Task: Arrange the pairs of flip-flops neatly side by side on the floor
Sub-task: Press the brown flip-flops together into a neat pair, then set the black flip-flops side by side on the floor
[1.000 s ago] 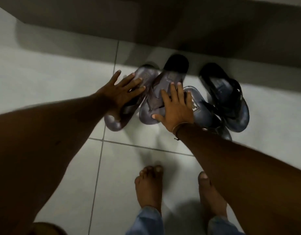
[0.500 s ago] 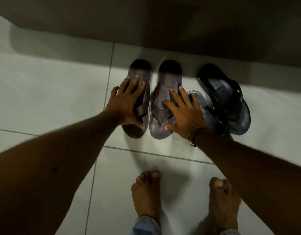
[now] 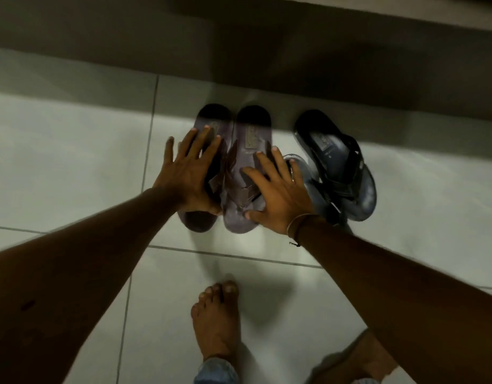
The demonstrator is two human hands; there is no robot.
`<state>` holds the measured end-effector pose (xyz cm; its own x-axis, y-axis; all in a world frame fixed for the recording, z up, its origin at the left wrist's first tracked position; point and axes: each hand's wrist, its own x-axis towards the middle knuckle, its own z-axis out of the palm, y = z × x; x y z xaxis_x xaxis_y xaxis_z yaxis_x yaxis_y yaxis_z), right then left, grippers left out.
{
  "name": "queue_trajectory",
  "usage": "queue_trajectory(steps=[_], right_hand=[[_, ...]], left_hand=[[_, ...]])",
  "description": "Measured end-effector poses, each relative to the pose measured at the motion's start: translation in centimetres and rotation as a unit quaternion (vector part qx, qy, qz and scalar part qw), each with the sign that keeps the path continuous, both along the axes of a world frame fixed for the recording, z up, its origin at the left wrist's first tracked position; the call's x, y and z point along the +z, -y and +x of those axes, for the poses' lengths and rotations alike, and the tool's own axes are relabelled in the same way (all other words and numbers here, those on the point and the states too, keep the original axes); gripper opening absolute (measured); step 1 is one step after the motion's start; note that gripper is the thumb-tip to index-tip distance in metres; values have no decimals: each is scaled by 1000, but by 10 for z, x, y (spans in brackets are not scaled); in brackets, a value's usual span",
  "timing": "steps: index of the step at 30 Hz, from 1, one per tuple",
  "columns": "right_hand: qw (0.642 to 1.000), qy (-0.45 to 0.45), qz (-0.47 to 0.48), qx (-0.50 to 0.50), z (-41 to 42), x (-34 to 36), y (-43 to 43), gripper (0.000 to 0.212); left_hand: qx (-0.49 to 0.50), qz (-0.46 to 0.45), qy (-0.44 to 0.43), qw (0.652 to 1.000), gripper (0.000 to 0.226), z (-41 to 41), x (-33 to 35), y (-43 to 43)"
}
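Observation:
Two brown flip-flops lie side by side on the pale tiled floor, heels toward the wall. My left hand rests flat with spread fingers on the left brown flip-flop. My right hand lies flat, fingers apart, on the right brown flip-flop. To the right, a black flip-flop lies slanted, overlapping a second dark flip-flop that my right hand and wrist partly hide.
A dark wall base runs across the top, just behind the flip-flops' heels. My bare left foot and right foot stand on the tiles below the hands.
The two brown flip-flops turned from slanted to straight and parallel, pressed close together. Both hands stayed on top of them. The black pair has not moved.

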<state>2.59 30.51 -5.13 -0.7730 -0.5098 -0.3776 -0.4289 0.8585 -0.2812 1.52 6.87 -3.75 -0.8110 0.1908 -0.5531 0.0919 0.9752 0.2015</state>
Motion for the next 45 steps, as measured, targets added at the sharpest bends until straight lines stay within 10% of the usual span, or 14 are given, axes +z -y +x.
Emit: queue_trajectory(steps=[6,12,19,45], right_hand=[[999,-17,-36,-11,-35,44,-102,87],[988,76,133,32,-62,35,-184,116],[984,47,159,67,-61,18,-176,118],[960,75,130,-237,-5,25,-474,130]], left_hand=[[31,56,-129,990,124,44,47,-94],[120,123,22,985,126,91,61,-238],[167,-15,14,986,136,64,17,-274],[-116,84,-13,990,144,-28,-6,-498]])
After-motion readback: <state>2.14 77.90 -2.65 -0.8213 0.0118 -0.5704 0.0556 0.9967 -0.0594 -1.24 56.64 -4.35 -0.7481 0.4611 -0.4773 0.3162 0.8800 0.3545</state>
